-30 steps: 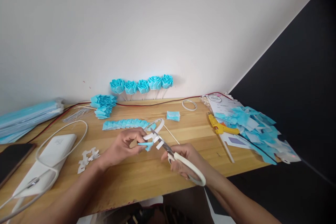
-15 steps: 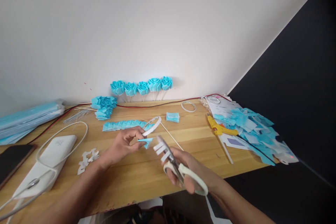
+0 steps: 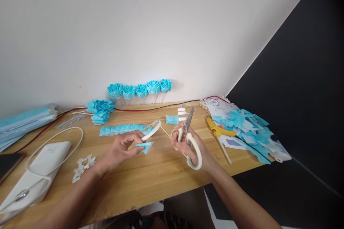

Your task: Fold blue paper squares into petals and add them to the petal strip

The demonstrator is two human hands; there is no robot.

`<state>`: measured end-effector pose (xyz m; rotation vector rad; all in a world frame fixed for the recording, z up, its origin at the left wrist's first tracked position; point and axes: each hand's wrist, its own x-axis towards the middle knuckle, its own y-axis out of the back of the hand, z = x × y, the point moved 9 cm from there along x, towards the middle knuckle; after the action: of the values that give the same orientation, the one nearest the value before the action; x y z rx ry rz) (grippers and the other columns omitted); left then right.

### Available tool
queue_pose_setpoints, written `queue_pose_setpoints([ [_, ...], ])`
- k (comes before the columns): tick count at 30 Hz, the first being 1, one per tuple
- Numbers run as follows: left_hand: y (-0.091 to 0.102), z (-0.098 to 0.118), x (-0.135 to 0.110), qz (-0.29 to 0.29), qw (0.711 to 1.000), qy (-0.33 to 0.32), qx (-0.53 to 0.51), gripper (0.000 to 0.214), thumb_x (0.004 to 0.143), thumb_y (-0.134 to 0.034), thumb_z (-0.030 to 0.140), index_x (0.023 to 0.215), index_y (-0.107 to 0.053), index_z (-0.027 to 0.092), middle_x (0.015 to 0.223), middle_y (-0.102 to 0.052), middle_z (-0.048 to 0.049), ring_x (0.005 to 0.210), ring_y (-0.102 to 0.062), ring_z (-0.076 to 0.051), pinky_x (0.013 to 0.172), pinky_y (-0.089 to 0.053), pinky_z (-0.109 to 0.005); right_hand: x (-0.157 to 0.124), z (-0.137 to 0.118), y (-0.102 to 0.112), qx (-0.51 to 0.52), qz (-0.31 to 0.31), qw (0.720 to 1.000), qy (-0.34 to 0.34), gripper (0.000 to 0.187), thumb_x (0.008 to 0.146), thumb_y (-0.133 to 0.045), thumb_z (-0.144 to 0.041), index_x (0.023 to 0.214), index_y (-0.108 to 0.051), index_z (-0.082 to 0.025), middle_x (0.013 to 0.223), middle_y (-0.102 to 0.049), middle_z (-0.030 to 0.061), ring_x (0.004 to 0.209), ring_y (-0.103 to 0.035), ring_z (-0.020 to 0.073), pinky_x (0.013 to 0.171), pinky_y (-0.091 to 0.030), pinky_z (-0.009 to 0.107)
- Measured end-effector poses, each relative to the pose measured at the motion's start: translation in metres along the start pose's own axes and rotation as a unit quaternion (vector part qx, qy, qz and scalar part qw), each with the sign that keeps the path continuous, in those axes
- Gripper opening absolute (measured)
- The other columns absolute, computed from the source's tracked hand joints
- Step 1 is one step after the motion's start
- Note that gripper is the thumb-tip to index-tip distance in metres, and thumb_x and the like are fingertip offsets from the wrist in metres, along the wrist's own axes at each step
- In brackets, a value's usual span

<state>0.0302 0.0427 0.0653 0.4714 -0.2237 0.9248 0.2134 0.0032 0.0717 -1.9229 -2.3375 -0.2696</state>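
My left hand pinches a small folded blue paper petal between thumb and fingertips. The same hand also keeps a roll of double-sided tape hooked at its fingers, tilted above the petal. In my right hand are scissors with white handles, blades pointing up and slightly apart. Short white tape strips cling to one blade. A row of overlapping blue folded petals lies behind my left hand. A small blue stack sits beyond, between the hands.
Blue paper roses on sticks lean against the wall, with more blue flowers at left. A yellow glue gun lies beside a heap of blue pieces. A white power bank with a cable and backing scraps are at left.
My right hand has lifted the scissors up and away from the petal, turning the blades upward with the strips on them. My left hand still holds the petal and tape roll.
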Motion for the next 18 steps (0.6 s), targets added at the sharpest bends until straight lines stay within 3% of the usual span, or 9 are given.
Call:
queue_pose_setpoints([
  [2,-0.003,0.005,0.0,-0.003,0.999,-0.012,0.034,0.017,0.084,-0.061,0.026,0.071,-0.062,0.015,0.079,-0.065,-0.0067,0.08,-0.057,-0.018,0.075,-0.043,-0.031,0.003,-0.012,0.011,-0.104,0.084,0.991,0.02,0.039,0.077,-0.069,-0.035,0.108,-0.048,-0.025,0.086,-0.057,0.0005,0.075,-0.055,0.0152,0.071,-0.046,0.03],
  [4,-0.006,0.01,0.0,-0.006,0.997,-0.024,0.07,0.013,0.084,-0.061,0.022,0.073,-0.063,0.016,0.079,-0.066,-0.007,0.081,-0.058,-0.019,0.076,-0.043,-0.032,0.004,-0.022,0.006,-0.172,0.115,0.977,0.044,0.035,0.077,-0.068,-0.029,0.106,-0.049,-0.025,0.086,-0.058,0.0002,0.078,-0.057,0.0158,0.073,-0.047,0.029],
  [9,-0.013,0.026,0.0,-0.017,0.987,-0.067,0.145,0.009,0.081,-0.058,0.014,0.075,-0.063,0.017,0.082,-0.068,-0.0059,0.077,-0.06,-0.017,0.075,-0.044,-0.031,0.003,-0.039,-0.019,-0.28,0.119,0.945,0.125,0.025,0.079,-0.064,-0.022,0.099,-0.05,-0.023,0.085,-0.062,0.0008,0.078,-0.06,0.0157,0.074,-0.048,0.029],
  [18,-0.017,0.03,-0.001,-0.023,0.981,-0.079,0.175,0.011,0.079,-0.057,0.011,0.076,-0.064,0.019,0.082,-0.068,-0.0038,0.08,-0.061,-0.018,0.078,-0.045,-0.03,-0.001,-0.044,-0.033,-0.38,0.107,0.897,0.197,0.034,0.077,-0.057,-0.015,0.11,-0.053,-0.023,0.088,-0.066,0.004,0.077,-0.062,0.0183,0.072,-0.049,0.031],
])
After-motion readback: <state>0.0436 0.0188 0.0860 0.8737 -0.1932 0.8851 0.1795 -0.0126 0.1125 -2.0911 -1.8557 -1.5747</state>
